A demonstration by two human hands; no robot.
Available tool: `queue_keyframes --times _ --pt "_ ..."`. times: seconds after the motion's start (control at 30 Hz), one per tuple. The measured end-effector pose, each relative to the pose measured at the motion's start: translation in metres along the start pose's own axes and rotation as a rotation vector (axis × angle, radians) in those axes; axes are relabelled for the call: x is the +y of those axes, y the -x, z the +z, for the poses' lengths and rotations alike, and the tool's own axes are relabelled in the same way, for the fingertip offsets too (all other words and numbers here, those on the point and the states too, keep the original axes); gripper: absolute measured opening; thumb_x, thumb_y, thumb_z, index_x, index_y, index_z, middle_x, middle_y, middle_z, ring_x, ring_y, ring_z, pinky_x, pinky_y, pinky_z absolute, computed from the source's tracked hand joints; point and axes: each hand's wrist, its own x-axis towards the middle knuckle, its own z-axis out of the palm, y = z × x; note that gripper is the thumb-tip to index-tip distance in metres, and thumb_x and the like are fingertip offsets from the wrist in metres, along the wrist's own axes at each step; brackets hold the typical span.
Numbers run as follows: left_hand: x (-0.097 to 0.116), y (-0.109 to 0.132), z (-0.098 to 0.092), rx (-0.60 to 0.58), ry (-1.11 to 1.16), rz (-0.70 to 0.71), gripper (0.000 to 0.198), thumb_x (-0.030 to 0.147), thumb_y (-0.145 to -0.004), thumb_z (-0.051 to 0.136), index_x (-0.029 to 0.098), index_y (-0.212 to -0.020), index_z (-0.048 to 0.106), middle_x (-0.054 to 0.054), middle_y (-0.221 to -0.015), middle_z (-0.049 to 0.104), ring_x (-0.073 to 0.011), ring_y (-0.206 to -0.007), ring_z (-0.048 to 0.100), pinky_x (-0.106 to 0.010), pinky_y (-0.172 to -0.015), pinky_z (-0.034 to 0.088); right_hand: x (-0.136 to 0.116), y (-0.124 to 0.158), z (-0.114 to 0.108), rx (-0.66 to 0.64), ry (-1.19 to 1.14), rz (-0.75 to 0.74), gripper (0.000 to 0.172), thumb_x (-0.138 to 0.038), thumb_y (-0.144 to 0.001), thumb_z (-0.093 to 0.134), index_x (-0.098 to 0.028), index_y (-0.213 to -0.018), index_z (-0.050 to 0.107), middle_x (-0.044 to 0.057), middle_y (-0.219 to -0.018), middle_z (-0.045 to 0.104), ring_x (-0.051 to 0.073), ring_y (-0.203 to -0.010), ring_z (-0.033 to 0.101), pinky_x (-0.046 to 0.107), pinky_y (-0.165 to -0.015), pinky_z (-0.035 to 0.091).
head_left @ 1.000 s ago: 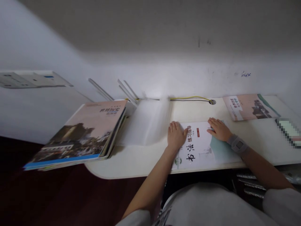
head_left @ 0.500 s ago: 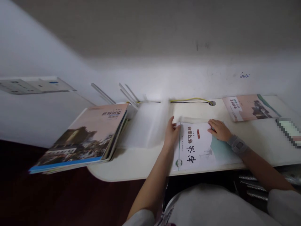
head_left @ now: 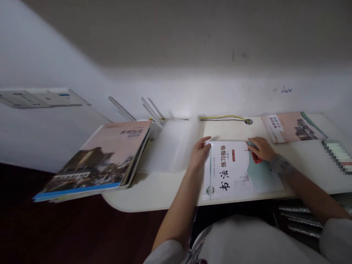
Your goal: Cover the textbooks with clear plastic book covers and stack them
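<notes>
A white and pale green calligraphy workbook (head_left: 236,172) lies flat near the front edge of the desk, its clear plastic cover showing past its edges. At the upper left corner of the workbook, my left hand (head_left: 200,153) pinches the edge between thumb and fingers. My right hand (head_left: 261,148), with a grey watch on the wrist, is closed at the upper right part, its fingers bent over the top edge. A red mark on the cover shows beneath that hand. Left of the workbook lies a translucent plastic sheet (head_left: 170,146).
A stack of history books (head_left: 101,157) overhangs the left end of the white desk (head_left: 154,196). Another history book (head_left: 293,126) lies at the back right, near a phone (head_left: 337,154). A yellow cable (head_left: 225,116) runs along the wall to a desk hole.
My right hand has shifted right along the top of the workbook, uncovering the red mark. The fingers of my left hand have moved slightly over its upper left corner.
</notes>
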Motion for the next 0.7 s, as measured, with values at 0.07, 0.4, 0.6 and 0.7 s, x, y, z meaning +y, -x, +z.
queue_keyframes --times 0.07,0.4,0.6,0.7 --pt "0.0 0.0 -0.001 0.014 -0.036 0.011 0.044 0.032 -0.062 0.072 0.016 -0.102 0.06 0.01 -0.049 0.044 -0.0056 -0.041 0.042 -0.017 -0.044 0.032 0.005 0.001 -0.003 0.009 -0.031 -0.003 0.035 -0.036 -0.089 0.044 -0.017 -0.115 0.057 0.012 -0.104 0.064 0.025 -0.098 0.057 0.04 -0.089 0.042" --pt "-0.004 0.004 -0.009 0.091 -0.196 0.035 0.03 0.037 -0.06 0.072 0.013 -0.076 0.065 0.004 -0.056 0.055 -0.0068 -0.048 0.044 -0.02 -0.048 0.033 0.024 0.018 -0.035 -0.063 -0.196 0.081 0.019 -0.028 -0.083 0.047 -0.019 -0.095 0.059 0.008 -0.091 0.065 0.021 -0.084 0.06 0.034 -0.078 0.045" --pt "-0.006 0.003 -0.007 0.152 -0.197 0.033 0.031 0.043 -0.061 0.07 0.015 -0.069 0.06 0.005 -0.054 0.053 -0.0074 -0.048 0.042 -0.021 -0.048 0.032 0.036 0.03 -0.043 0.081 -0.448 0.412 0.03 -0.05 -0.073 0.056 -0.02 -0.076 0.056 -0.004 -0.058 0.049 0.012 -0.054 0.045 0.026 -0.054 0.039" --pt "-0.007 0.003 -0.002 0.146 -0.169 0.004 0.034 0.048 -0.064 0.066 0.017 -0.064 0.051 0.006 -0.051 0.047 -0.0074 -0.046 0.04 -0.021 -0.047 0.032 0.036 0.031 -0.036 0.13 -0.516 0.535 0.044 -0.063 -0.073 0.05 -0.019 -0.071 0.054 -0.005 -0.055 0.044 0.011 -0.051 0.041 0.025 -0.05 0.036"
